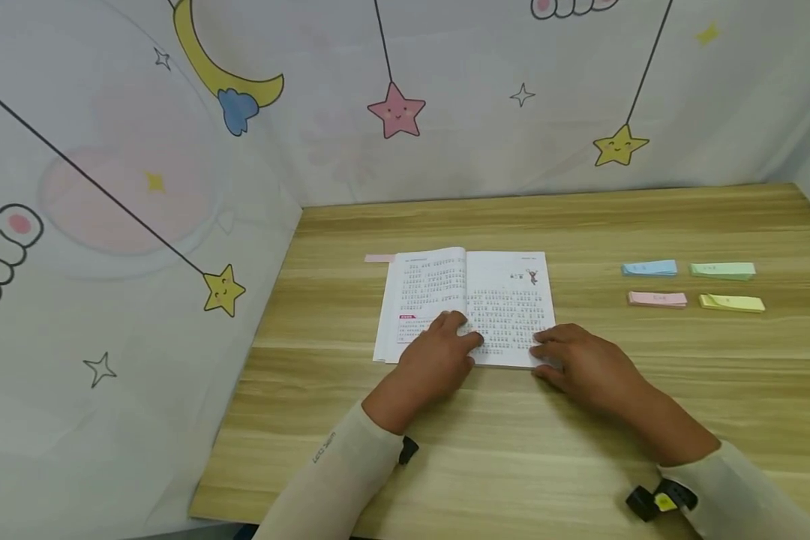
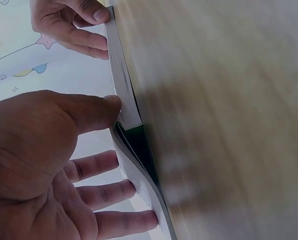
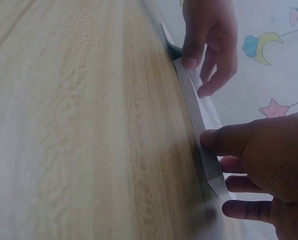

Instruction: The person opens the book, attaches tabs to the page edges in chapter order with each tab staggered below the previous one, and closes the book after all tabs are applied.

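Observation:
An open book lies on the wooden table, with printed text on both pages. My left hand rests over the lower part near the spine, its fingers spread onto the pages. In the left wrist view its thumb touches the right-hand page block close to the fold. At the lower right corner is my right hand, with fingertips against the page's right edge. The right wrist view has its thumb against the bottom edge of the pages. A pink paper strip sticks out from the book's upper left.
Right of the book lie folded-looking paper strips: blue, green, pink and yellow. A white curtain printed with stars and a moon stands behind the table and along its left side.

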`<state>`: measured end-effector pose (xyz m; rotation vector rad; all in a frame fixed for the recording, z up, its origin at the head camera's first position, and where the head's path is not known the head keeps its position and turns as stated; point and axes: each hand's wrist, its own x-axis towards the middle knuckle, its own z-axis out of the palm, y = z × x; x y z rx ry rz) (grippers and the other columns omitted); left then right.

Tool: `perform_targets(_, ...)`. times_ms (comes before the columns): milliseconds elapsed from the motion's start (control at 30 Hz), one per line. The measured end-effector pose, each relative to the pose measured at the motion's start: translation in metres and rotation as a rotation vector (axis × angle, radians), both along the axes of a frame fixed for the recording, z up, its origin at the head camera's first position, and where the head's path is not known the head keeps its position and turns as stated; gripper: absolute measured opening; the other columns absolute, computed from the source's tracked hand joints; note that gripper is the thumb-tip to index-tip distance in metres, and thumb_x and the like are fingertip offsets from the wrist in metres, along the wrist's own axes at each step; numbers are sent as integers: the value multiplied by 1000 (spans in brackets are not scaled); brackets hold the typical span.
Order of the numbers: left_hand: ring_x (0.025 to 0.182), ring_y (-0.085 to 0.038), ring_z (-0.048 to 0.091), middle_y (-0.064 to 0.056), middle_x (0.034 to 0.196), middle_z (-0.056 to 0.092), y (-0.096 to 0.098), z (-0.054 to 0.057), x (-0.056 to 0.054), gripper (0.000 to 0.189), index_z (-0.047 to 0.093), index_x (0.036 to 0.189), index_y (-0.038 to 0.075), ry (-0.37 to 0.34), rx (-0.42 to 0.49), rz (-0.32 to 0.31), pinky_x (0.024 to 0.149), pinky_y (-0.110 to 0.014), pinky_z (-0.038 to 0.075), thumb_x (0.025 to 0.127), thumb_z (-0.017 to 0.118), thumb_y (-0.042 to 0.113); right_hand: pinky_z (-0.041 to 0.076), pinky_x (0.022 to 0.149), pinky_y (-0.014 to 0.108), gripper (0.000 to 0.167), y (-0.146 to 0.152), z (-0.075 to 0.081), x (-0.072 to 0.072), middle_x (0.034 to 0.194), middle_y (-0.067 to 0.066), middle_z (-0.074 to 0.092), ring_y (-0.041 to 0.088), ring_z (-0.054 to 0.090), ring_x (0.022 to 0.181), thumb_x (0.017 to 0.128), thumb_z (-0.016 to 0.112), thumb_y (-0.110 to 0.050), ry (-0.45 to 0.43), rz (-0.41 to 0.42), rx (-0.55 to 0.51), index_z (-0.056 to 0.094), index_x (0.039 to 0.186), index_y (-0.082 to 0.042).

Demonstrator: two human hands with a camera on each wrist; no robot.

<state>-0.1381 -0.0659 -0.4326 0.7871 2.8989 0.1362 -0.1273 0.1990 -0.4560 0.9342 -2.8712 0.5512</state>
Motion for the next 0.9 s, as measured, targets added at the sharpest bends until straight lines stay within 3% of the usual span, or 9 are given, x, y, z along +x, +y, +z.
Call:
perform_targets(333,138,-30,45,-7,142,51,1,3,0,32,69,131,27,-10,-13,4,95,-49,53,99,69,26,50,97,52,26,18,2,3,132,9,66,32,59,126,92,78,-17,-63,26,-23,77,116,-9)
perform_targets(567,140,-29,43,-7,144,49,1,5,0,33,68,133,27,-29,-12,4,96,-48,52,100,68,26,54,86,53,23,51,4,-6,112,9,73,33,68,107,89,79,-11,-32,-34,-38,76,112,-9)
perform_targets(667,139,-28,43,-7,144,49,0,4,0,33,68,133,27,-30,-13,2,95,-46,52,100,67,27,52,82,57,21,75,6,-14,110,17,72,39,67,104,92,76,-10,-26,-135,-63,75,112,-5)
perform_targets(900,141,-28,41,-7,146,48,0,3,0,34,68,134,28,-36,-11,6,97,-46,52,100,67,27,45,68,63,27,144,10,-31,115,30,63,50,58,99,103,60,-14,-18,-532,-94,67,124,2)
